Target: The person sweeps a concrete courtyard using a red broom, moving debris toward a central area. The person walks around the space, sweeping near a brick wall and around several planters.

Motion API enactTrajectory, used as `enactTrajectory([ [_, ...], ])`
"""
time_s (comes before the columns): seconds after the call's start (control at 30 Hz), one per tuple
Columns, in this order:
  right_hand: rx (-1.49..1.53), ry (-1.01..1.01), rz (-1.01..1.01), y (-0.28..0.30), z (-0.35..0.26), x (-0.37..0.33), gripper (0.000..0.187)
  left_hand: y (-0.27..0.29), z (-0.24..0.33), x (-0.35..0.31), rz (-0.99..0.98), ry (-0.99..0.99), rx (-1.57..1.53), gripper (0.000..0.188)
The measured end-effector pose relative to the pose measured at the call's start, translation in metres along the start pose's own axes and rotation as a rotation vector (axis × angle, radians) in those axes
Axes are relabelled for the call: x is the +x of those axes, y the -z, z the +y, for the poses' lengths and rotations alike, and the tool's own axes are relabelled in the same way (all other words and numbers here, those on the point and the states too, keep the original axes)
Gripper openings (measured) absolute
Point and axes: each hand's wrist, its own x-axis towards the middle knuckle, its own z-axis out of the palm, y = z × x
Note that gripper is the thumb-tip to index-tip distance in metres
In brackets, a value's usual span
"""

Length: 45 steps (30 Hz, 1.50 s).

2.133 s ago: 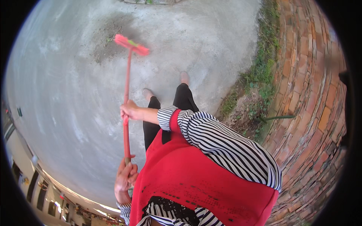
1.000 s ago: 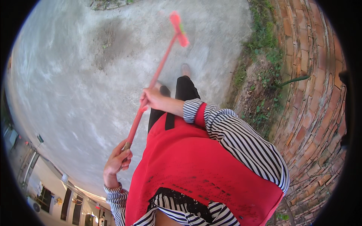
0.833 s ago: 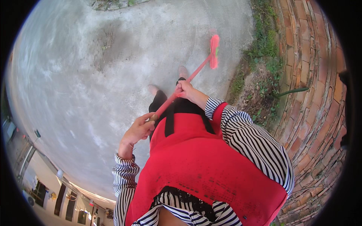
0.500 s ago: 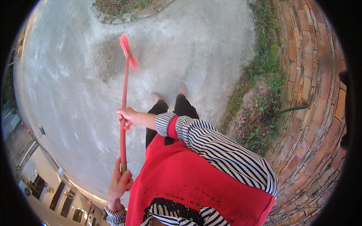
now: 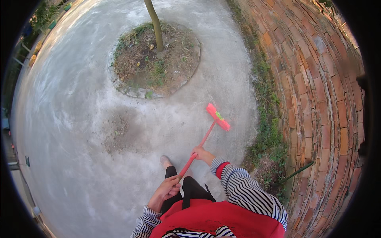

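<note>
A broom with a pink and green bristle head (image 5: pixel 218 116) slants up and to the right from my hands. My left hand (image 5: pixel 168 188) is wrapped round the near end of its reddish handle (image 5: pixel 185 167). Higher up the handle my right hand (image 5: pixel 201 154) grips it with the fingers closed. The bristle head is over the grey concrete ground, ahead and to the right of my feet; whether it touches the ground I cannot tell. A patch of loose dirt (image 5: pixel 118 133) lies on the concrete to the left of the broom.
Ahead stands a tree trunk (image 5: pixel 157 33) in a round bed of soil and weeds with a low stone rim (image 5: pixel 139 93). Along the right runs a brick wall (image 5: pixel 317 111), with a strip of weeds (image 5: pixel 264 103) at its foot. A green stalk (image 5: pixel 298 171) leans against the wall.
The broom head has swung from the left of my feet to the right, away from the dirt patch. Both hands have moved right with the handle. The view now takes in the tree bed.
</note>
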Motion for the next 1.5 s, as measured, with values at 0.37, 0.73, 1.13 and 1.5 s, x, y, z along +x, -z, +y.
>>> enactTrajectory([
  [0.37, -0.258, -0.315, -0.732, -0.297, 0.166, -0.196, 0.008, -0.031, -0.033, -0.271, 0.539, -0.257, -0.288, 0.025],
  [0.73, 0.298, -0.165, -0.457, -0.117, -0.101, -0.162, 0.015, -0.137, 0.116, -0.147, 0.398, -0.025, 0.409, 0.047],
  [1.13, 0.228, -0.162, -0.603, 0.0, -0.348, -0.134, 0.023, -0.339, 0.251, 0.012, 0.296, 0.115, 0.671, 0.044],
  [1.5, 0.092, 0.121, -0.5, -0.051, -0.596, -0.012, 0.011, -0.393, 0.437, 0.177, 0.188, 0.047, 0.385, 0.03],
])
